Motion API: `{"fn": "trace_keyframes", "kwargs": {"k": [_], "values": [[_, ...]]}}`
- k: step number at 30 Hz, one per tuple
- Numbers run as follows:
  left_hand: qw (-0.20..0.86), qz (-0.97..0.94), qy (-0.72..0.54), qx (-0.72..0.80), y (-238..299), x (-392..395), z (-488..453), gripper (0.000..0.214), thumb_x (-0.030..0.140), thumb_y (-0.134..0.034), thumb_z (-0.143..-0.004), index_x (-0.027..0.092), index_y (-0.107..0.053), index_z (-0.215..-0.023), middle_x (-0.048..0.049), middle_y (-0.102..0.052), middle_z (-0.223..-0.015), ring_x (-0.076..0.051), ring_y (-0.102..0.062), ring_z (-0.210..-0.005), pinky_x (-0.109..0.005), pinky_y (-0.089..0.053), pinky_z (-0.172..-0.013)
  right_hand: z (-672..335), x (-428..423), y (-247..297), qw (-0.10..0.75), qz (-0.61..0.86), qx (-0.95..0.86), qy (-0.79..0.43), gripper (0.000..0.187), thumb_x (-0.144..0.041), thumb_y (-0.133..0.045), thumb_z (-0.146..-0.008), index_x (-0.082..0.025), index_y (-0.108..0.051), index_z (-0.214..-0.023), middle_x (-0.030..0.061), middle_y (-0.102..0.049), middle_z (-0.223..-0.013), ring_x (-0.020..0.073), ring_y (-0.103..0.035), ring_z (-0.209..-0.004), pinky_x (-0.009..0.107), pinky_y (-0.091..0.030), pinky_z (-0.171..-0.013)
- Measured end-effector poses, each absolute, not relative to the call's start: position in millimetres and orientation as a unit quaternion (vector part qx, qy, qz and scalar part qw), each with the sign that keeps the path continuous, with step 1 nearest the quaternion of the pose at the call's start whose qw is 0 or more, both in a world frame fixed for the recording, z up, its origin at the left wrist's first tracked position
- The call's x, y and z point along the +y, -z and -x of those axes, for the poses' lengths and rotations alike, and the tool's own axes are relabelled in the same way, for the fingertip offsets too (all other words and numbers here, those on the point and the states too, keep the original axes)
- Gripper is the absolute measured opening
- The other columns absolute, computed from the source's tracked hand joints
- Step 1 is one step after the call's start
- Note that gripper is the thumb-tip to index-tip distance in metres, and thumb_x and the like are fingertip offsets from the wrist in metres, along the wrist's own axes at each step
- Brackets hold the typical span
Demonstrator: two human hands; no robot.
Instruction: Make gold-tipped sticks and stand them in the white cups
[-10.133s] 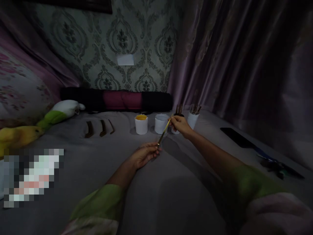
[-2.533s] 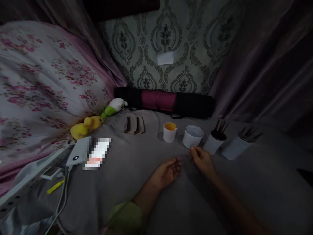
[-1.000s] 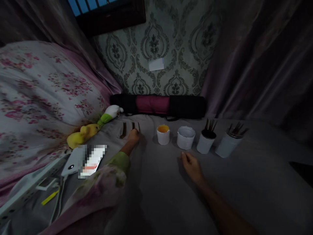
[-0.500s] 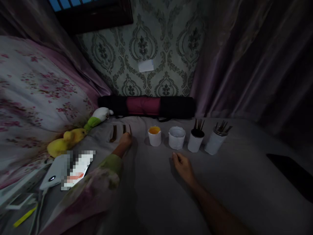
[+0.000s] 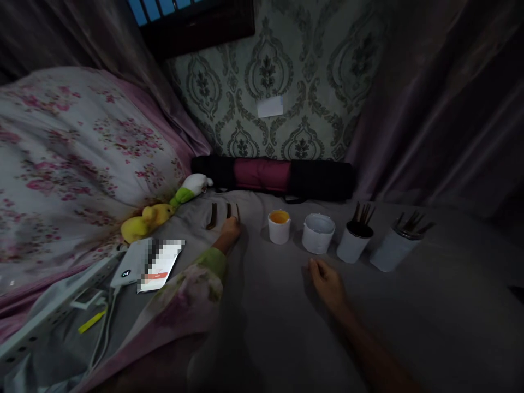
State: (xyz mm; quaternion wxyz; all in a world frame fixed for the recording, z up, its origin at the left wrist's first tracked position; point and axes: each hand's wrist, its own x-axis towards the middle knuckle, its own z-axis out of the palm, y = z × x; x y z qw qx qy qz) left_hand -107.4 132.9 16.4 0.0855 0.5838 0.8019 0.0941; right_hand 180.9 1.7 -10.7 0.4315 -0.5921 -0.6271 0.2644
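Observation:
My left hand (image 5: 230,228) is closed at the lower end of a thin brown stick (image 5: 237,211) on the grey sheet. Its fingertips are partly hidden. Just left of it lie a short brown stick bundle (image 5: 228,209) and a thicker brown bundle (image 5: 212,216). My right hand (image 5: 327,283) rests with curled fingers, nothing visible in them, in front of a white tub (image 5: 318,240). Left of that tub stands a smaller white tub (image 5: 279,232) with an orange-yellow inside. On the right, a white can (image 5: 351,245) and another can (image 5: 391,252) hold several brown sticks upright.
A black and maroon roll bag (image 5: 262,176) lies along the wall. Plush toys (image 5: 145,221), a lit phone (image 5: 161,267), a white power bank (image 5: 133,262), a power strip (image 5: 53,305), cables and a yellow marker (image 5: 92,322) are at left.
The view has turned left, so everything sits further right in the picture. Both hands keep nearly the same places beside the sticks and the tub.

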Motion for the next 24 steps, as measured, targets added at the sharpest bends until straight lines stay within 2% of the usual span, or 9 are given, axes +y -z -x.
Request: {"fn": "trace_keyframes", "kwargs": {"k": [10, 24], "values": [[0.089, -0.583, -0.095, 0.802, -15.1, 133.0, 109.6, 0.024, 0.016, -0.048, -0.072, 0.008, -0.062, -0.09, -0.0175, -0.063, -0.094, -0.02, -0.059, -0.089, -0.022, -0.042, -0.069, -181.2, 3.2, 12.3, 0.415, 0.597, -0.635, -0.26, 0.041, -0.049, -0.033, -0.08, -0.017, -0.05, -0.06, -0.0005, -0.047, -0.052, 0.0122, -0.045, -0.051, 0.022, -0.032, -0.048], [0.088, -0.586, -0.107, 0.799, -10.7, 135.9, 112.6, 0.025, 0.018, -0.048, -0.073, 0.007, -0.061, -0.091, -0.0203, -0.062, -0.093, -0.025, -0.058, -0.09, -0.028, -0.042, -0.071, -179.5, 2.0, 11.8, 0.421, 0.591, -0.636, -0.263, 0.04, -0.047, -0.033, -0.081, -0.017, -0.048, -0.06, -0.0005, -0.047, -0.052, 0.0123, -0.045, -0.052, 0.022, -0.032, -0.05]]}}
